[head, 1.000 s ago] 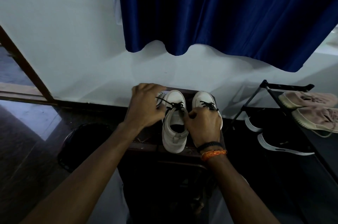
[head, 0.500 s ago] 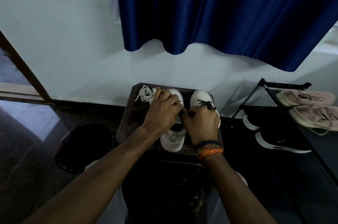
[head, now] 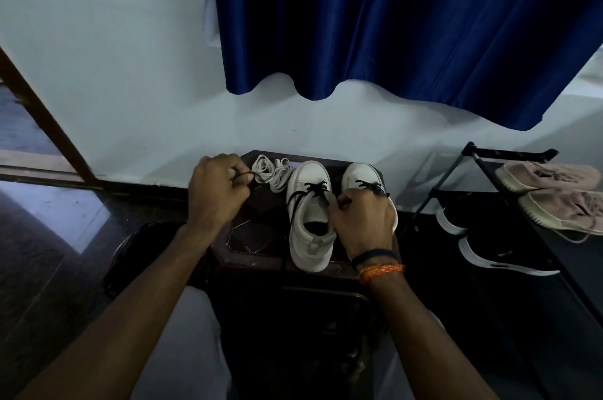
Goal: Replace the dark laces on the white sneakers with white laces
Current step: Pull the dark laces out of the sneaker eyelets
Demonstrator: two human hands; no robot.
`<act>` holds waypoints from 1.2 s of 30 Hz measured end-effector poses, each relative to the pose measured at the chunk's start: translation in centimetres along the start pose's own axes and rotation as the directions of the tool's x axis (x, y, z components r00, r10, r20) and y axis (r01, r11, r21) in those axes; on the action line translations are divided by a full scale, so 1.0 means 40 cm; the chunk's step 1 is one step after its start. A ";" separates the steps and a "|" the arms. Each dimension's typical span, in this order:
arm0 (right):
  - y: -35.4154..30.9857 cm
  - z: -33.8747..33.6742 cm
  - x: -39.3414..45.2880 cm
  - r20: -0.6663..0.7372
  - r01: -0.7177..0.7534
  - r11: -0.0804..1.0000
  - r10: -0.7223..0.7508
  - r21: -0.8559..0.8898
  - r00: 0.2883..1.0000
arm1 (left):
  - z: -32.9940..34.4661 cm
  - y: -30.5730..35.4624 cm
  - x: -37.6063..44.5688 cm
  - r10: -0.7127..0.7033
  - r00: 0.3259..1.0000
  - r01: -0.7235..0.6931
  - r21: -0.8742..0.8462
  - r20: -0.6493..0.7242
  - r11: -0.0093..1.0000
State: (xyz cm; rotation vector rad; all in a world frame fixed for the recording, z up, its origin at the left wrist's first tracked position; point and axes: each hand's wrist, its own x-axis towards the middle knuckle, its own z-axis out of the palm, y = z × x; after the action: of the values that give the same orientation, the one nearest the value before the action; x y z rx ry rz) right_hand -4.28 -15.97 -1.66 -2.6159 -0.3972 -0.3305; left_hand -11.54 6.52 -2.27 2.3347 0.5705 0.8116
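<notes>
A person's left hand (head: 218, 190), fingers curled, pinches the end of a dark lace (head: 295, 200) and holds it out to the left of the near sneaker (head: 310, 220), the strand running from the fingers across to the shoe's upper eyelets. The right hand (head: 363, 220), fingers likewise curled, grips the right side of that sneaker's collar, its thumb and forefinger seemingly closed on the lace's other side, though the exact pinch is hard to make out. A black band (head: 372, 256) and an orange thread bracelet (head: 380, 271) circle the right wrist. The second sneaker (head: 360, 177), its dark lace (head: 372, 186) threaded across the front, stands just beside the first on the right, partly hidden behind the right hand. Both shoes point toward the wall on a small dark wooden table (head: 257, 256), along its right half. A loose bundle of white laces (head: 272, 172) lies at the table's far left corner, just beside the left hand's fingers. To the right stands a black shoe rack (head: 509, 156) holding a pair of pink shoes (head: 554, 194) above black ones (head: 499, 252). A blue curtain (head: 408, 24) hangs over the pale wall behind
</notes>
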 end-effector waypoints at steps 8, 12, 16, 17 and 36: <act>0.001 0.022 0.019 0.054 0.182 0.983 -0.180 -0.027 0.982 | 0.059 0.079 0.076 -0.146 0.947 0.164 -0.039 0.285 0.986; 0.007 0.022 0.048 0.163 0.259 0.962 -0.269 0.081 0.949 | 0.081 0.107 0.058 -0.142 0.900 0.153 0.006 0.413 0.988; 0.007 0.035 0.067 0.199 0.326 0.945 -0.324 0.025 0.925 | 0.084 0.132 0.030 -0.072 0.896 0.067 0.027 0.438 0.997; 0.007 0.037 0.070 0.202 0.349 0.937 -0.342 0.000 0.918 | 0.082 0.141 0.017 -0.055 0.893 0.056 0.010 0.446 0.998; 0.009 0.041 0.108 0.234 0.577 0.816 -0.570 0.045 0.788 | 0.109 0.135 -0.052 0.045 0.935 -0.065 0.045 0.353 0.997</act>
State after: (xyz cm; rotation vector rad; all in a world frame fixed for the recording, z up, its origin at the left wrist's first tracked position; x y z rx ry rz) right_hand 0.13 -14.53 -1.95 -2.5080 -1.2957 -0.2111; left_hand -9.09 -0.29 -2.34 2.4786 0.3768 0.3871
